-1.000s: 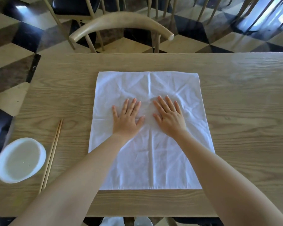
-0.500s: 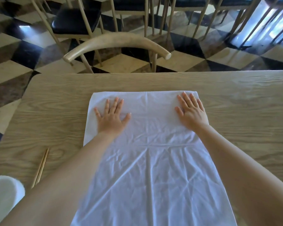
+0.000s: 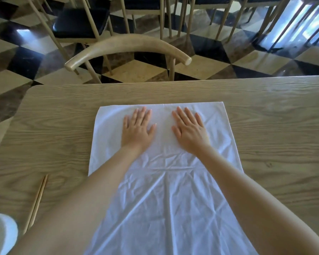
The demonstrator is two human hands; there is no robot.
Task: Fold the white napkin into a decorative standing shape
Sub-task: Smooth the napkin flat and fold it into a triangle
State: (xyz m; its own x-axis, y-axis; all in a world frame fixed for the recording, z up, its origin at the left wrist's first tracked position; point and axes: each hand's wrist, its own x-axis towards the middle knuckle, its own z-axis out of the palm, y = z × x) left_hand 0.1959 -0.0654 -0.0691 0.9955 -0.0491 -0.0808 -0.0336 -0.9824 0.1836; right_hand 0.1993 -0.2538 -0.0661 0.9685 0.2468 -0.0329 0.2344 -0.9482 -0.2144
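The left hand [image 3: 136,130] and right hand [image 3: 189,130] lie flat, fingers spread, gripping nothing, pressing the far half of the white napkin [image 3: 164,190] spread on the worktop [image 3: 276,126]. Smoothing works best stroking outward toward the edges, flattening the creases before any fold.

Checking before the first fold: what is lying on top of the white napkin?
Both hands, left hand and right hand, lie flat on the napkin; the cloth beneath the forearms is hidden.
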